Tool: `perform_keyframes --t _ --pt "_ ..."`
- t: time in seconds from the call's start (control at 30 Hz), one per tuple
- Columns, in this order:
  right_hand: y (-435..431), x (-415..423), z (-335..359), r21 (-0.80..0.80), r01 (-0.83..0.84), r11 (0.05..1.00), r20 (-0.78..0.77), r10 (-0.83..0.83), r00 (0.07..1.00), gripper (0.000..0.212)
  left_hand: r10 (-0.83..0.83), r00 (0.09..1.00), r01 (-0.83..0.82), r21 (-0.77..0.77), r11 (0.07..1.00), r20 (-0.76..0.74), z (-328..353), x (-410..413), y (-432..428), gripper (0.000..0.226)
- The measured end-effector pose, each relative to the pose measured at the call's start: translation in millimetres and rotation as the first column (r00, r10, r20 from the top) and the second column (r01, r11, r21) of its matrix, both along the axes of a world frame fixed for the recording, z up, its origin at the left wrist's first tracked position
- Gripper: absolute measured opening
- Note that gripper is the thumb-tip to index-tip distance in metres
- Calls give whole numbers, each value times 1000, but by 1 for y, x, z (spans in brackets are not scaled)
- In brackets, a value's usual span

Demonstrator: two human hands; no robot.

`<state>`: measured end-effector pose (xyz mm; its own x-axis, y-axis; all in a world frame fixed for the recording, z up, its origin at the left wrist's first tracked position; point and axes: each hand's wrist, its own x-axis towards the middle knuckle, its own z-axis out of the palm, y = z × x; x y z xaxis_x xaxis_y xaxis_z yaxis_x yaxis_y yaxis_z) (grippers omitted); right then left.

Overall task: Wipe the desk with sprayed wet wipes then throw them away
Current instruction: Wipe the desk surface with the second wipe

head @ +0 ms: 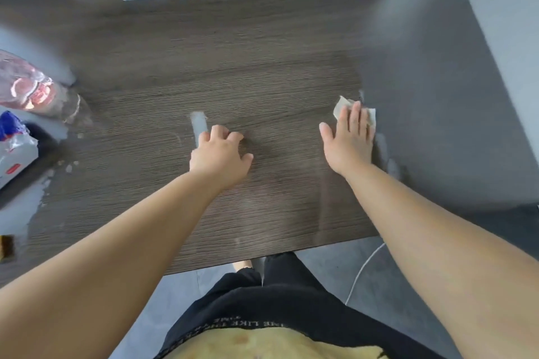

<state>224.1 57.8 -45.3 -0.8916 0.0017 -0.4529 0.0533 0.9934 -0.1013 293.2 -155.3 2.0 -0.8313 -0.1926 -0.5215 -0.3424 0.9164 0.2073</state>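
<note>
Both bare forearms reach forward, the 2 wrists roughly straight. The left hand [220,154] rests palm down on the table [262,73], propped on its fingertips, the fingers loosely bent at the knuckles and the thumb spread out toward the right hand; it holds nothing. The right hand [348,140] lies well apart from the left and slightly farther forward, palm down, its fingers straight and close together, the thumb splayed toward the left hand, pressing flat on a wipe [341,105] that shows beyond its fingertips.
</note>
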Motion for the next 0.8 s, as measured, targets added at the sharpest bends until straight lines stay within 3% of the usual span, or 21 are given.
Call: perform_keyframes --t 0.03,0.1,0.17,0.2,0.27,0.33,0.4,0.47,0.53,0.6,0.67,0.7,0.73,0.8 --pt "-15 7 0 16 -54 998 3 54 999 70 17 1000 -17 -7 1000 -6 -1 -3 1 52" --pt "-40 33 -2 -20 -402 915 -4 402 916 78 49 999 -50 -39 998 -11 -4 -14 1 56" --pt "-45 54 1 -102 -735 670 21 740 672 82 72 997 -74 -91 993 -29 -5 -22 -2 60" --pt "-37 50 2 -124 -800 587 36 808 588 81 93 995 -96 -106 990 -37 -6 -25 -4 62" --pt "-15 21 2 -110 -795 597 16 801 599 75 144 989 -147 -104 984 -34 -8 -27 -7 65" --pt "6 -18 5 -58 -632 773 57 634 771 70 151 989 -150 -98 984 0 -11 -24 -8 70" --pt "11 -51 6 -26 -361 932 66 362 930 67 134 991 -130 -115 985 22 -15 -23 -9 73" --pt "-8 -55 5 2 -229 974 64 228 972 70 141 990 -136 -119 983 27 -16 -24 -7 74" --pt "-37 -31 4 -15 -407 913 69 407 911 75 171 985 -169 -107 980 17 -16 -28 -6 70" --pt "-54 8 5 -104 -713 693 52 720 692 75 203 979 -203 -87 975 -12 -15 -30 -4 64" --pt "-45 17 9 -137 -868 477 49 878 475 72 225 974 -227 -66 972 -34 -13 -32 -5 59" --pt "-34 6 9 -142 -882 450 44 893 449 71 218 975 -220 -61 973 -38 -13 -33 -6 59" --pt "-22 -9 8 -127 -869 479 41 877 478 70 193 980 -196 -64 979 -41 -13 -34 -6 60" --pt "-2 -45 8 -52 -743 667 44 745 665 73 121 991 -125 -74 989 -55 -13 -37 -5 62"
